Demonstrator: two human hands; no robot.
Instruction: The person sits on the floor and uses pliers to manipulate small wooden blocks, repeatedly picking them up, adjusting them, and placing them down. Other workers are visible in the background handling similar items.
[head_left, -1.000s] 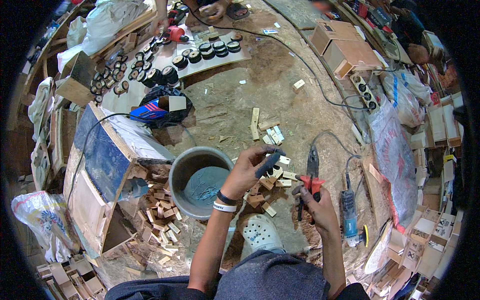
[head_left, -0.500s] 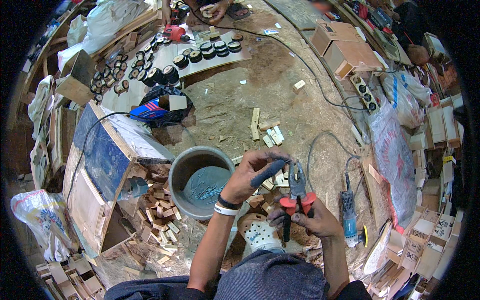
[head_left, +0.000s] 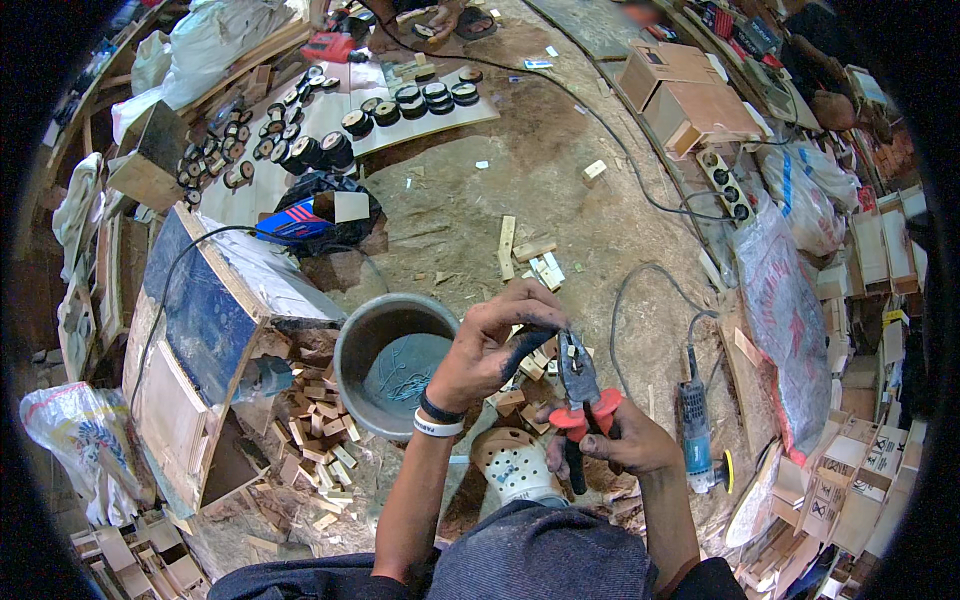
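Floor (head_left: 470, 190): dusty and worn, littered with offcuts, serving as the workbench, probably because it leaves room to spread things around the worker.
Pliers (head_left: 578, 382): in front of the body, right of the bucket, nose pointing up and away, likely so that the tip can be watched and reached.
Right hand (head_left: 632, 440): fingers clamped on the red handles, apparently to steer and squeeze.
Left hand (head_left: 492, 345): fingertips bent over to the nose, close together; whether they pinch something thin there, I cannot tell. The pose seems meant for fine positioning.
Bucket (head_left: 361, 345): just beside the left forearm, thin strands (head_left: 405, 372) lying loose at its bottom, presumably contained and within reach.
Blocks (head_left: 322, 432): heaped between the bucket and the cabinet (head_left: 205, 330), seemingly dropped rather than arranged.
Grinder (head_left: 695, 432): lying on the right, apart from both hands, perhaps parked there.
Discs (head_left: 335, 150): on pale boards farther off, some stacked, perhaps to save space.
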